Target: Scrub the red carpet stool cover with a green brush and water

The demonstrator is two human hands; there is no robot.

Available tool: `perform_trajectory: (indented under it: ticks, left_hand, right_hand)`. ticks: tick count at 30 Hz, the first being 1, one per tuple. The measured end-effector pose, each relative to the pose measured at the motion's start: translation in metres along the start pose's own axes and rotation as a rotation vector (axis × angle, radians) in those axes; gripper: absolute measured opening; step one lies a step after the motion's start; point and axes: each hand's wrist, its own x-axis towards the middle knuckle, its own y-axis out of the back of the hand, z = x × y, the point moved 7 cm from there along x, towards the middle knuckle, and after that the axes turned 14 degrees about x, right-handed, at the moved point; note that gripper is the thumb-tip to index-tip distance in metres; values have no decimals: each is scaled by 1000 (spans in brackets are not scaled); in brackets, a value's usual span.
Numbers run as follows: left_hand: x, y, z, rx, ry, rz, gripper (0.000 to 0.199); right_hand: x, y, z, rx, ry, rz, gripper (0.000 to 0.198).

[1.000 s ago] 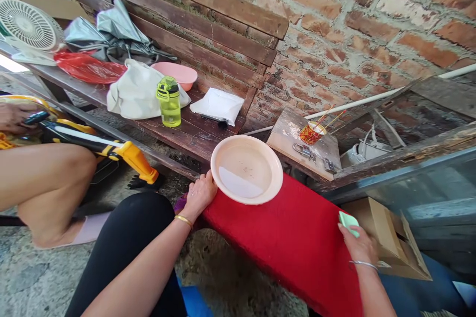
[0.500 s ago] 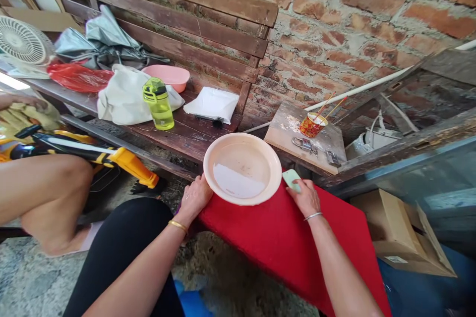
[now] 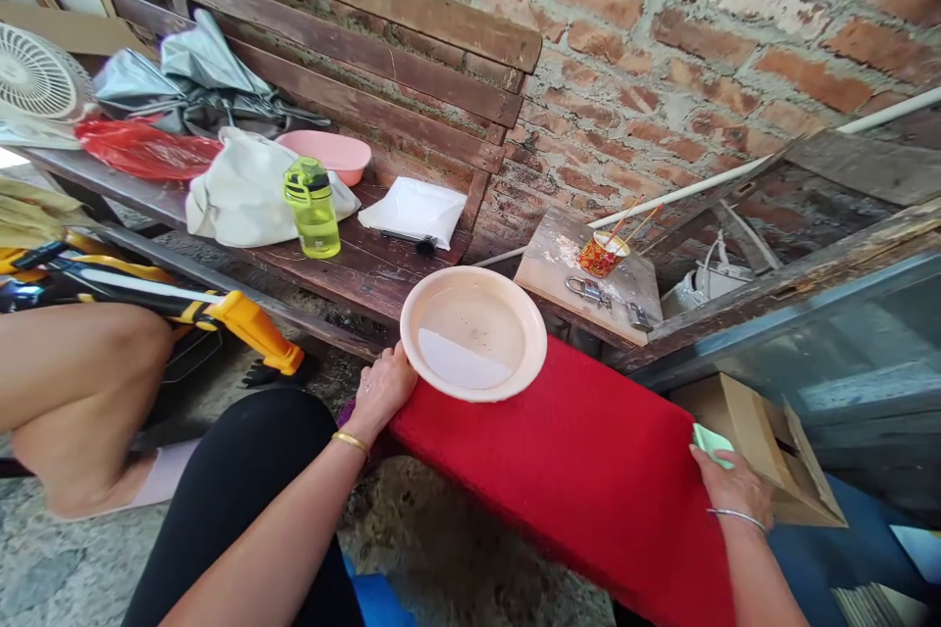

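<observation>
A pale beige basin with clear water and dark specks at its bottom stands on the far end of a red cloth, spread over a narrow surface. Beside the basin's left rim, my left hand is closed over the cloth's edge; its fingertips are partly hidden. My right hand, out at the cloth's right edge, grips a flat pale green piece with rounded corners, whose exact kind I cannot make out.
A wooden bench bears a green water bottle, a pink basin and a white bag. Padlocks and a red cup occupy a small board. A cardboard box stands right. Another person's bent leg is left.
My right hand has moved right and slightly down with the pale green piece, from beside the basin to the cloth's right edge. My left hand has stayed in place.
</observation>
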Motion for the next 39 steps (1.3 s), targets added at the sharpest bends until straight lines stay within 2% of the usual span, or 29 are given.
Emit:
perform_trajectory:
  ticks: [3, 8, 10, 12, 14, 16, 22, 25, 28, 34, 37, 39]
  left_hand:
    - [-2, 3, 1, 1, 13, 14, 38]
    - [-6, 8, 3, 6, 35, 14, 39]
    - [-6, 10, 4, 12, 40, 16, 39]
    - [-7, 11, 4, 16, 49, 12, 39]
    - [-7, 11, 4, 17, 51, 7, 38]
    - [-7, 12, 4, 14, 48, 7, 38]
    - [-9, 13, 4, 0, 39, 22, 40]
    - [-10, 14, 4, -8, 36, 26, 40]
    - [-10, 14, 4, -7, 39, 15, 40]
    - [-8, 14, 5, 1, 40, 13, 39]
    - [-8, 14, 5, 8, 44, -3, 38]
    - [-9, 16, 5, 6, 49, -8, 39]
  right_hand:
    - [-28, -28, -67, 47, 183, -53, 56]
    - [-94, -105, -181, 95, 486, -204, 48]
    - [-120, -130, -210, 93, 577, -256, 42]
    - [-137, -145, -226, 80, 634, -289, 37]
    - [-143, -148, -228, 58, 650, -298, 36]
    - [-136, -140, -218, 32, 623, -286, 39]
    - [-85, -83, -156, -57, 415, -181, 46]
    - [-77, -71, -149, -58, 366, -149, 47]
    - [-87, -86, -171, -21, 409, -169, 48]
    - [-122, -144, -241, 57, 606, -270, 36]
    - [-122, -155, -249, 56, 620, -298, 32]
    - [-112, -148, -240, 40, 583, -287, 34]
